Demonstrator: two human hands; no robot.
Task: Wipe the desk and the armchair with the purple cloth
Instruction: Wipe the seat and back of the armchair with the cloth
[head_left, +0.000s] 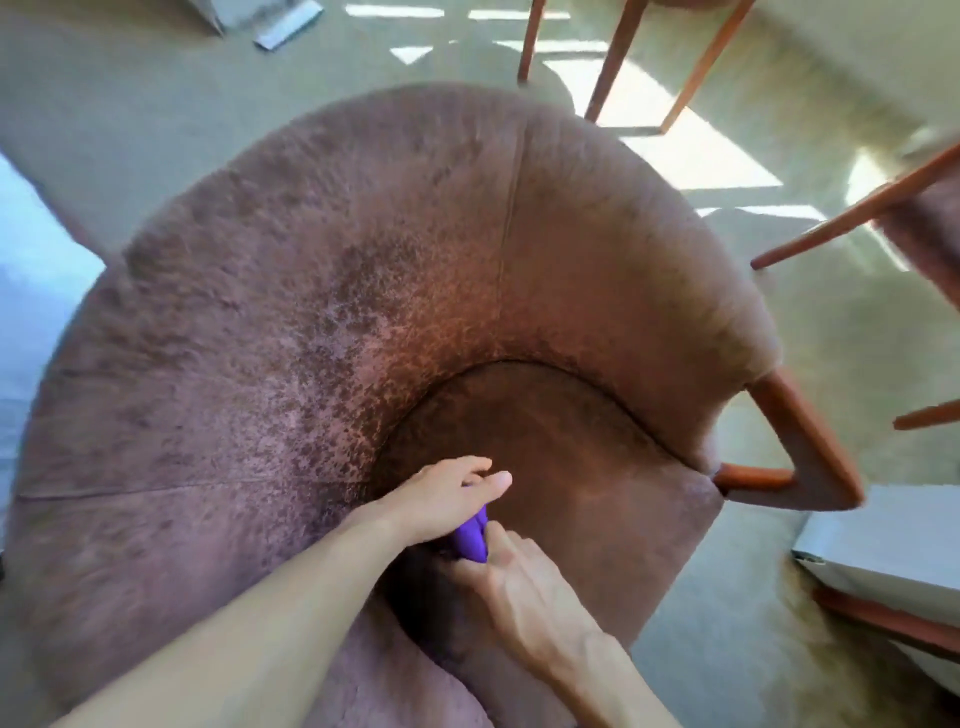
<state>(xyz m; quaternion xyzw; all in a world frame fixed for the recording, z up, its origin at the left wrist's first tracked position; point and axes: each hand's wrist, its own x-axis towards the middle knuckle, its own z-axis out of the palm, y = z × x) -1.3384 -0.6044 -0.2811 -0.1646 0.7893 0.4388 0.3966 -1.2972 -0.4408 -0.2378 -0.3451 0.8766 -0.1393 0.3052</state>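
The armchair, covered in mauve-brown plush fabric, fills the view from above, with its curved back wrapping round a darker seat. A small part of the purple cloth shows over the seat's near left side, between my two hands. My right hand grips the cloth's lower end with curled fingers. My left hand lies over the cloth's upper end, thumb and forefinger stretched out toward the seat. The rest of the cloth is hidden under my hands. The desk's top is not in view.
Wooden furniture legs stand on pale carpet behind the chair, and more slanted legs at the right. The armchair's own wooden arm juts out on the right. A white box lies at the lower right.
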